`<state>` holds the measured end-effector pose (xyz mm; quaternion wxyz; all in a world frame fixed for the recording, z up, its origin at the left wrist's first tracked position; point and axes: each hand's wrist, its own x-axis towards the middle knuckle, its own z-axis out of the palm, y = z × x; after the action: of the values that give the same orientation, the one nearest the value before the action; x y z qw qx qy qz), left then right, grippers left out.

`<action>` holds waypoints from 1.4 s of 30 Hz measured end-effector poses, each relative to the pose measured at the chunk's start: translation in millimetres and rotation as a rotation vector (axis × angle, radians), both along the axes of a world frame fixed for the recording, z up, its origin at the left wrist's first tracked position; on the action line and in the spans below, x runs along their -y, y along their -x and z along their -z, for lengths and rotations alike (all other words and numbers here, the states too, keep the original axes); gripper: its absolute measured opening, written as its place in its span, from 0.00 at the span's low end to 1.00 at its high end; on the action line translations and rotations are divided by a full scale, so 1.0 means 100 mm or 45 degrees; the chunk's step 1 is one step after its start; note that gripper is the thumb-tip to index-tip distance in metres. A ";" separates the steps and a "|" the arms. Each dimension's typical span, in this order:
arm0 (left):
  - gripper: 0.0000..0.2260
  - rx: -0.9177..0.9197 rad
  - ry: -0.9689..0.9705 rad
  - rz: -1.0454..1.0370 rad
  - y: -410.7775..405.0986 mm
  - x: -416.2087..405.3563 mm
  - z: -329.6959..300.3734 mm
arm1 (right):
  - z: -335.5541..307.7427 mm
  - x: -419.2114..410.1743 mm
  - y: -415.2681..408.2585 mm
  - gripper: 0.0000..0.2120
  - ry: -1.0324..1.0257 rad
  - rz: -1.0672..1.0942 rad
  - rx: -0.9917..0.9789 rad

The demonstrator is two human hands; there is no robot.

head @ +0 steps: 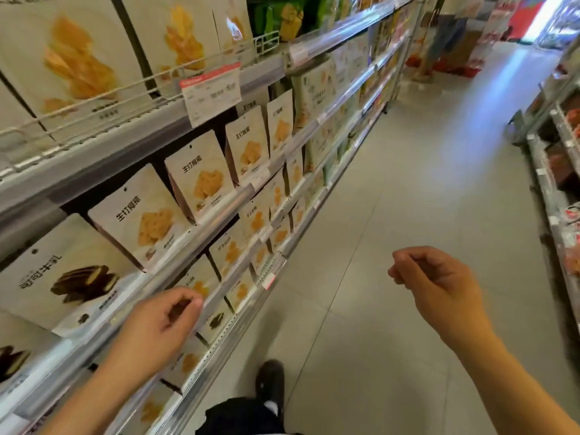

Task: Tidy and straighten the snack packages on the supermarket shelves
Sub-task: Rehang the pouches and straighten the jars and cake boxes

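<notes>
Cream snack pouches [142,219] with a biscuit picture stand in a row on the middle shelf at my left. A pouch with dark chocolate wafers [67,274] stands nearest me. Smaller pouches [232,251] fill the lower shelves. My left hand [160,328] hovers in front of the lower shelf rail, fingers loosely curled, holding nothing. My right hand [439,284] hangs over the aisle floor, fingers curled in, empty.
The top shelf carries big boxes with yellow chips [72,61] behind a wire rail, and a price tag [212,92] hangs from its edge. Another shelf unit [555,189] lines the right side. A person [439,42] stands far down the aisle. My shoe [270,384] is below.
</notes>
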<state>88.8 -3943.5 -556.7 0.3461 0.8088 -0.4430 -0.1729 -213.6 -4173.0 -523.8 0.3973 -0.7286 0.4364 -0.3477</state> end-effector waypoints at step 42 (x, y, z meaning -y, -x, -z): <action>0.07 0.233 0.133 -0.680 0.03 5.78 -0.92 | -1.22 6.34 -2.24 0.11 0.489 -1.169 0.101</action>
<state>85.6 -4521.7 -464.9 0.3792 0.8901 -0.2518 0.0210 10.8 -4806.9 -402.2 0.3843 -0.8917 -0.0168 -0.2385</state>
